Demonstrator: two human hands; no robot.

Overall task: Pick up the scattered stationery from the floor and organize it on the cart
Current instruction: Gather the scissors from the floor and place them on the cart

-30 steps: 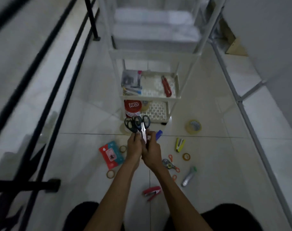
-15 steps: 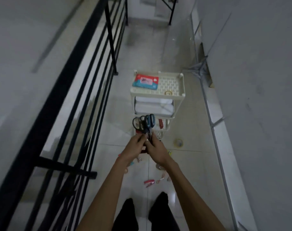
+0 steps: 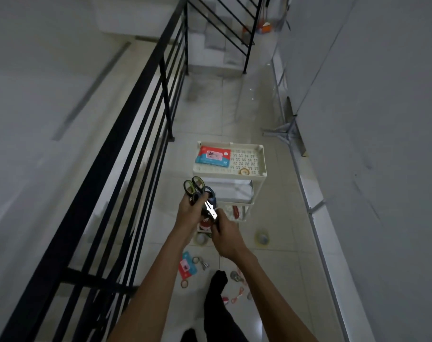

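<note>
The left hand (image 3: 189,213) is curled round a bunch of scissors (image 3: 210,209) just under their looped handles; the right hand (image 3: 226,236) closes its fingers on the bare blade ends. The bunch hangs in the air just in front of the top tray of the cart (image 3: 262,166). It likely handles stiff and light, the steel slick and prone to slide apart, so the pivots are the safest hold. A tape roll (image 3: 262,239) lies on the floor (image 3: 281,213) beside the cart.
</note>
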